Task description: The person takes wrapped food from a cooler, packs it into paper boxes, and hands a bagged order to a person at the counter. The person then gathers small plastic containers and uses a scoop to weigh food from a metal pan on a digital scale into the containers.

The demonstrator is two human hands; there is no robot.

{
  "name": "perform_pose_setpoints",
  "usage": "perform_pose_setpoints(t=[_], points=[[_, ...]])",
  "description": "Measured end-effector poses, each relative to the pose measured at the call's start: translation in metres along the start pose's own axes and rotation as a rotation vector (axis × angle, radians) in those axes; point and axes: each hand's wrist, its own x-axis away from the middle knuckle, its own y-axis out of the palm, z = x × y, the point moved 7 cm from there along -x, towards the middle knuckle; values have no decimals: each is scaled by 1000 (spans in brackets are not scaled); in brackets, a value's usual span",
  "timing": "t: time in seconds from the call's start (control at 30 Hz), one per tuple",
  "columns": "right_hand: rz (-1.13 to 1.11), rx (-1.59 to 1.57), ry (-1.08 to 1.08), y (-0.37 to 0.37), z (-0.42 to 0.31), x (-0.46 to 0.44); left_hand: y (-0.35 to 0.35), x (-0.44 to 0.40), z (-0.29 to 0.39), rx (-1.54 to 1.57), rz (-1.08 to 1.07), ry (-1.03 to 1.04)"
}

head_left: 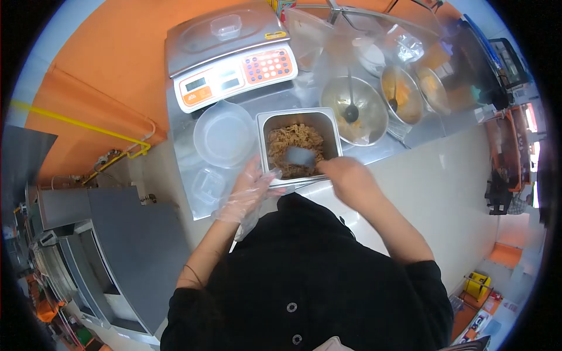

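Observation:
A deep steel pan (pixel 263 126) holds shredded brown food (pixel 294 136) at the counter's front edge. My left hand (pixel 250 182), in a clear plastic glove, has its fingers at the pan's near left corner and grips its rim. My bare right hand (pixel 345 176) is closed at the pan's right side, round what looks like the handle of a grey scoop (pixel 301 156). The scoop's head rests in the food and is slightly blurred. Left of the pan stands a round translucent tub (pixel 224 135), with a small clear container (pixel 208 186) nearer me.
A weighing scale (pixel 235 70) with a small clear container (pixel 226 27) on its plate stands at the back left. To the right are a steel bowl with a ladle (pixel 351 112) and a bowl of orange food (pixel 398 90). The steel counter (pixel 181 158) ends close to my body.

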Motion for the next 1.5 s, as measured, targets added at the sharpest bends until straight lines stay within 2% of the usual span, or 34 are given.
perform_pose_setpoints(t=[0.07,0.1,0.2,0.33,0.47,0.63,0.77,0.87,0.97,1.17,1.3,1.4,1.5], points=[[102,116,17,-16,9,-7,1,2,3,-7,-13,-28],[55,186,129,-17,17,-14,2,3,3,-11,-18,-42],[19,181,78,22,34,-27,4,2,4,-37,-39,-24],[-28,47,-113,45,7,-29,3,-1,-2,54,-12,26],[-89,39,-204,10,-25,-13,9,4,4,74,51,11],[-228,52,-213,-10,-25,-3,11,6,7,96,61,32],[-304,146,-207,32,-5,-10,8,3,2,113,53,8],[-239,240,-173,51,3,-27,8,3,1,91,29,16],[-35,198,-130,26,11,-41,6,0,-2,81,28,15],[-43,303,159,-9,20,-34,3,-1,-7,113,4,18],[-93,238,-58,47,18,-38,6,-2,-4,82,-25,-73],[-146,165,-156,39,-13,-34,5,-6,-9,149,16,46],[-132,152,-227,4,-39,-17,10,-2,0,187,11,61]])
